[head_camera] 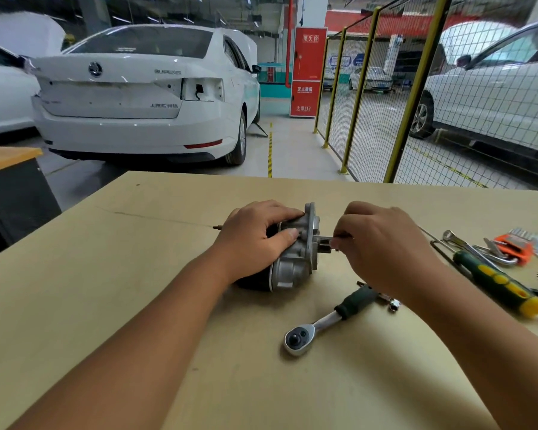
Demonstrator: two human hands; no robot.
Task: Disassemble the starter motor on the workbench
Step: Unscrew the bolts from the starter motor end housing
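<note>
L hand grips starter motor mid-bench; R hand pinches its shaft. Ratchet just nearer; screwdriver by R edge.

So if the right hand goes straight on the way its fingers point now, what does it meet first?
The right hand points left along the shaft it pinches, so it would likely meet the motor's end plate first, then the left hand gripping the housing. Depth is unclear.

Starter motor: silver-grey housing, black body at its 9 o'clock. Workbench was plain tan. Ratchet chrome, dark green-black grip. Screwdriver at 3 o'clock: green with yellow patches. Hex key holder orange. Car at 11 o'clock white; fence posts yellow, black mesh.
</note>
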